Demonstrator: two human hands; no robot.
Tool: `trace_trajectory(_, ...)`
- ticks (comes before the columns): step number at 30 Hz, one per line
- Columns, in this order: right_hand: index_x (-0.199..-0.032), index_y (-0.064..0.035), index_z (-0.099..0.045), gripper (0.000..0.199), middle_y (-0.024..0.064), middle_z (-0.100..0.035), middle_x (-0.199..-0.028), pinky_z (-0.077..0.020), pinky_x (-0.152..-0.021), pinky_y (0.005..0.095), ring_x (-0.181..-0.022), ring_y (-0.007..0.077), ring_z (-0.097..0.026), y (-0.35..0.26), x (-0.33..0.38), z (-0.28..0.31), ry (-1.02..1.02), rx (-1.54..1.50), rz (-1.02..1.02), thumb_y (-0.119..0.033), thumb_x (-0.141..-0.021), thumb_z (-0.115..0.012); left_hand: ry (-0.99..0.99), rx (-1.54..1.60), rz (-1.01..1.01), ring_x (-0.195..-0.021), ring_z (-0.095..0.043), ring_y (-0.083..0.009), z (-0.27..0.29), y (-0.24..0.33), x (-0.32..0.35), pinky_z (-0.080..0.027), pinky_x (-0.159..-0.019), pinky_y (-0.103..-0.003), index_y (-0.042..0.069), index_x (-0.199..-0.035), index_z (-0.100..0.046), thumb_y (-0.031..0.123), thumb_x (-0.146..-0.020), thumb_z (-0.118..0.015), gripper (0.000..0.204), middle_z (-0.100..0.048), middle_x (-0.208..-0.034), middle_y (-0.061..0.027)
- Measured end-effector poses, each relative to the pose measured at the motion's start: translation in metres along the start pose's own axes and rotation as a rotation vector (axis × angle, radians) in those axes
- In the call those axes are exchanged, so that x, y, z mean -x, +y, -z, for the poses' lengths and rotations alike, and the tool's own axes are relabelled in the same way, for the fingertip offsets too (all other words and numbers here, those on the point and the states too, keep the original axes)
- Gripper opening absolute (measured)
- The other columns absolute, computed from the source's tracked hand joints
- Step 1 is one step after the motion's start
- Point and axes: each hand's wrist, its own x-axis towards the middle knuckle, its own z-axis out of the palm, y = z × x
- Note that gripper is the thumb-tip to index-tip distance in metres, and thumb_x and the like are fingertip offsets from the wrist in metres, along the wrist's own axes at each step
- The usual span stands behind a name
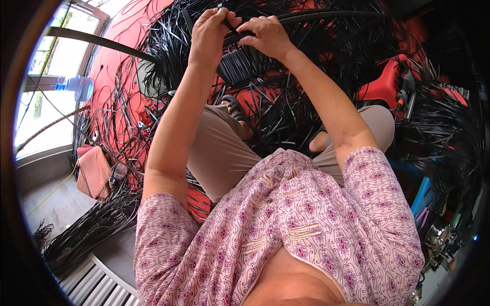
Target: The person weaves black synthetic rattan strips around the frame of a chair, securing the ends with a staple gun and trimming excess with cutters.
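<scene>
Both arms reach up to the top of the view. My left hand (208, 35) is closed, its fingers pinching a narrow black strip (231, 26) that runs down toward the other hand. A small pale tip pokes out above those fingers; I cannot make out what it is. My right hand (269, 39) is closed with thumb and forefinger at the strip's lower end, beside a dark curved band (316, 16). Beneath the hands lies a ribbed, woven-looking black piece (246, 67). Loose black strips (168, 48) heap around it.
A red plastic stool-like object (380, 84) stands at the right, with a dark-handled tool (406, 92) against it. A clear blue bottle (76, 87) and a pink bag (94, 172) are at the left. Black strips (97, 224) litter the red floor covering (113, 51).
</scene>
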Motion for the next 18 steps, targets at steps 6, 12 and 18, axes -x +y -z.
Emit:
trace_trajectory(6, -0.101, -0.0266, -0.073, 0.027, -0.0031, -0.064, -0.084, -0.0402, -0.088, 0.0385, -0.092, 0.0188, -0.062, -0.002, -0.013, -0.004, -0.058, -0.075, -0.017, -0.041, -0.078, -0.073, 0.038, 0.263, -0.104, -0.084, -0.062, -0.0207, -0.027, 0.011, 0.078, -0.049, -0.086, -0.036, -0.004, -0.108, -0.061, 0.016, -0.104, -0.046, 0.026, -0.065, -0.087, -0.0089)
trace_trajectory(12, -0.098, -0.0283, -0.074, 0.026, -0.0032, -0.066, -0.084, -0.0395, -0.089, 0.0382, -0.092, 0.0178, -0.063, -0.01, 0.004, -0.003, 0.007, -0.064, -0.008, -0.043, -0.076, -0.073, 0.083, 0.334, -0.027, -0.089, -0.06, -0.0186, -0.013, 0.023, 0.121, -0.044, -0.097, -0.038, -0.003, -0.135, -0.046, 0.034, -0.106, -0.041, 0.047, -0.064, -0.083, -0.005)
trace_trajectory(18, -0.098, -0.0244, -0.073, 0.028, -0.0011, -0.066, -0.082, -0.0427, -0.081, 0.0387, -0.089, 0.0198, -0.065, -0.008, 0.02, 0.002, 0.086, 0.012, 0.048, -0.039, -0.074, -0.075, -0.053, -0.094, -0.244, -0.082, -0.061, -0.02, -0.07, 0.07, 0.064, -0.047, -0.075, -0.029, -0.004, -0.148, -0.03, 0.032, -0.104, -0.046, 0.059, -0.067, -0.107, -0.014)
